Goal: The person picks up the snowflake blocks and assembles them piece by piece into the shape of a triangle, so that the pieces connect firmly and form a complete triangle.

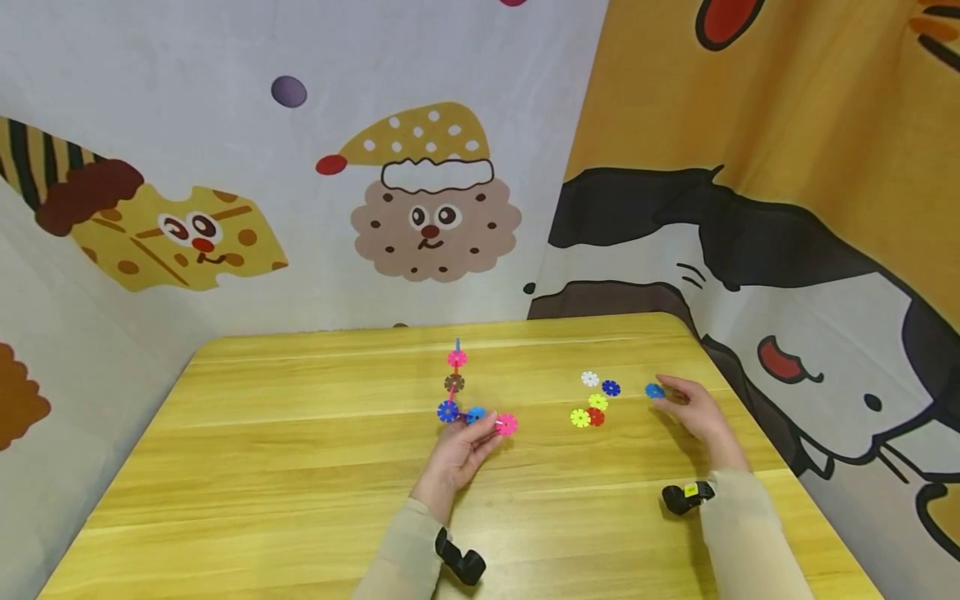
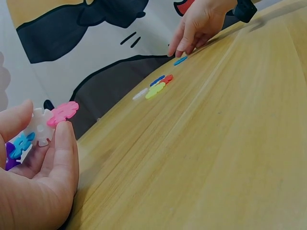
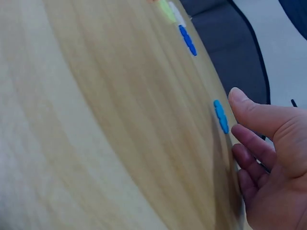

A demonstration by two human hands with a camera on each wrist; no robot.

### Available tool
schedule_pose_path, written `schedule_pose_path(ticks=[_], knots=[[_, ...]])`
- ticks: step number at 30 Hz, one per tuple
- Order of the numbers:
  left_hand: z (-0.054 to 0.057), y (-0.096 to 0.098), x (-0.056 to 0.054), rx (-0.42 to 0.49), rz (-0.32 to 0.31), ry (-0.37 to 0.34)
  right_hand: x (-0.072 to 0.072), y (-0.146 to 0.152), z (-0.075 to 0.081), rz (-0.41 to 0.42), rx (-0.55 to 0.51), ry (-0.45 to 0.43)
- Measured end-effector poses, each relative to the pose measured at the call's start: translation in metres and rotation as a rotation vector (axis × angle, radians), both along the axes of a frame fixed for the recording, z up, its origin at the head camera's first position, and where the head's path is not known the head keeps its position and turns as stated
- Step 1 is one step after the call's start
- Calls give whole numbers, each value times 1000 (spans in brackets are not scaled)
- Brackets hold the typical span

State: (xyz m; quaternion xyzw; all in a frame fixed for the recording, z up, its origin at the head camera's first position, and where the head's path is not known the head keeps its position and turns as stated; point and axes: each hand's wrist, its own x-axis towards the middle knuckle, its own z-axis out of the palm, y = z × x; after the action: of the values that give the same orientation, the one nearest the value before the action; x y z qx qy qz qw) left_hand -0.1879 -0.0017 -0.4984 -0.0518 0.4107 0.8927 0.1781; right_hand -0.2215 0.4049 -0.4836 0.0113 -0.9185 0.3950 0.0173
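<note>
My left hand pinches a chain of interlocking snowflake discs between thumb and fingers. At its near end are a pink disc, a white disc and a light blue disc. From a dark blue disc the chain bends away over the table, through a brown disc and another pink disc, to a blue tip. Over at the right, my right hand has its thumb and fingers spread beside a loose light blue disc. That disc lies flat, with the fingertips close to its edge.
Between the hands lies a loose group of discs: white, dark blue, red and two yellow ones. The wooden table ends at a printed cartoon curtain behind and to the right.
</note>
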Motion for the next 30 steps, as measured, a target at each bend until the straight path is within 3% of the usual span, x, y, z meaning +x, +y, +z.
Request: schedule_pose_path(ticks=[8,13,24,30], knots=[[0,0,-1,-1,-7,9,-1,-3,-12,-51,157,127],[1,0,-1,1,-3,2,-1,-6,-14,-81,189,135],[-1,0,-2,5,0,-3,12,-20,-9,-101,41,-3],[-1,1,-1,8,0,-2,22,-46,-7,-83,-11,21]])
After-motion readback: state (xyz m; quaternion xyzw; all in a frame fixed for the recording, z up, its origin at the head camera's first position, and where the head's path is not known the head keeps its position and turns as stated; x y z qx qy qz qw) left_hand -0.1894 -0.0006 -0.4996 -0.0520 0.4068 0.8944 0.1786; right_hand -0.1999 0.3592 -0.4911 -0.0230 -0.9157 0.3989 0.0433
